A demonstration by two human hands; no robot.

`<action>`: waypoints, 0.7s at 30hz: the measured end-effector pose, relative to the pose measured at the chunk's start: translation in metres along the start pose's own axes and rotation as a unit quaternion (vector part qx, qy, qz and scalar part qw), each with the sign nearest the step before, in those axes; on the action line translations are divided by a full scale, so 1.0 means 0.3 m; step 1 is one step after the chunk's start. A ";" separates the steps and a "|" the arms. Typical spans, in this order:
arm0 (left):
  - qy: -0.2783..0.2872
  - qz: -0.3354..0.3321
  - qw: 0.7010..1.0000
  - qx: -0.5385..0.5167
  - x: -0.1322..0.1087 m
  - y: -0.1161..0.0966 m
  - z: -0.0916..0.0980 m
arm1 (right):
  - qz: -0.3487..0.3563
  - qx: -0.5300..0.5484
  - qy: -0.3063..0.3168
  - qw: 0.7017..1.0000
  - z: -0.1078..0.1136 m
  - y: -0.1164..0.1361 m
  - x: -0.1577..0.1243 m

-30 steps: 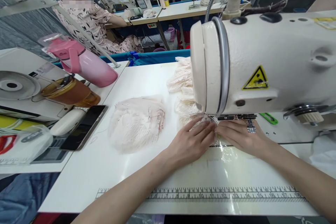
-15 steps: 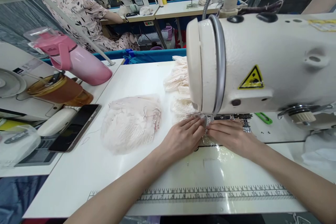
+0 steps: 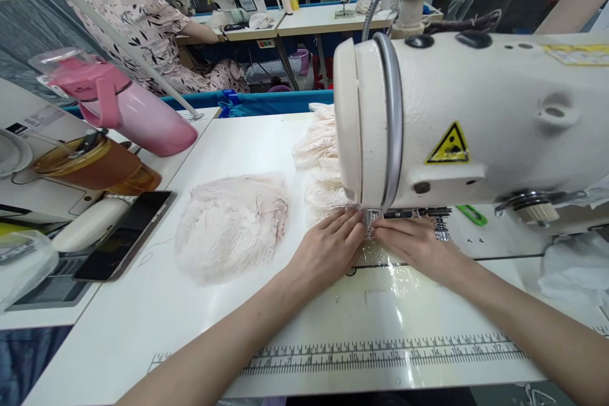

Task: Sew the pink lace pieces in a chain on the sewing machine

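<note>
touching pale fabric (image 3: 324, 193): left hand (image 3: 329, 246). amber cup (image 3: 111, 168), pink bottle (image 3: 150, 115): contents unclear.

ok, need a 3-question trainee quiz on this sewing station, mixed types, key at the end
1. True or false: the phone lies to the left of the pale bundle.
2. Which is closest to the left hand?
A) bottle
B) phone
C) cream fabric
3. Fill in: the triangle on the near machine is black and ____.

Key: 1 true; 2 C; 3 yellow.
</note>
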State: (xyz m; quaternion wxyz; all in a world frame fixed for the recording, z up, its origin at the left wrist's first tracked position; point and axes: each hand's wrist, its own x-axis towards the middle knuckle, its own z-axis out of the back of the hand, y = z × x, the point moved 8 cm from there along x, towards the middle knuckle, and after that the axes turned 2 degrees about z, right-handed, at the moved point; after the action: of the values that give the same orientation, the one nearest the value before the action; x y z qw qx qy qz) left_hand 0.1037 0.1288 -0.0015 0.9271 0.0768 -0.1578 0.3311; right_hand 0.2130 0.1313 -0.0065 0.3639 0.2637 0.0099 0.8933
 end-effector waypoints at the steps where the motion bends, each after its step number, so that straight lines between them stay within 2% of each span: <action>1: 0.002 0.002 1.000 0.000 0.000 0.001 -0.002 | 0.000 0.004 -0.001 1.000 0.004 -0.001 0.004; 6: 0.009 0.000 1.000 0.014 -0.007 -0.003 -0.015 | -0.045 0.058 -0.015 0.997 0.010 -0.028 0.008; 11: 0.002 -0.017 1.000 0.025 -0.016 -0.011 -0.017 | -0.149 0.128 -0.015 0.980 -0.014 -0.070 -0.012; 14: 0.003 -0.022 0.999 0.024 -0.017 -0.014 -0.016 | -0.173 0.148 -0.021 0.974 -0.018 -0.085 -0.017; 16: 0.009 -0.023 0.999 0.028 -0.015 -0.015 -0.017 | -0.163 0.142 -0.028 0.976 -0.009 -0.091 -0.015; 21: 0.012 -0.027 0.999 0.034 -0.008 -0.018 -0.015 | -0.083 0.075 -0.031 0.993 0.011 -0.082 -0.005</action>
State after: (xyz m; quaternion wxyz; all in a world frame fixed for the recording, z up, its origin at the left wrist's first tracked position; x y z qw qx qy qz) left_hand 0.1066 0.1243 -0.0068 0.9343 0.1084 -0.1331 0.3125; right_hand 0.2315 0.1478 -0.0095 0.4160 0.3159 0.0873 0.8483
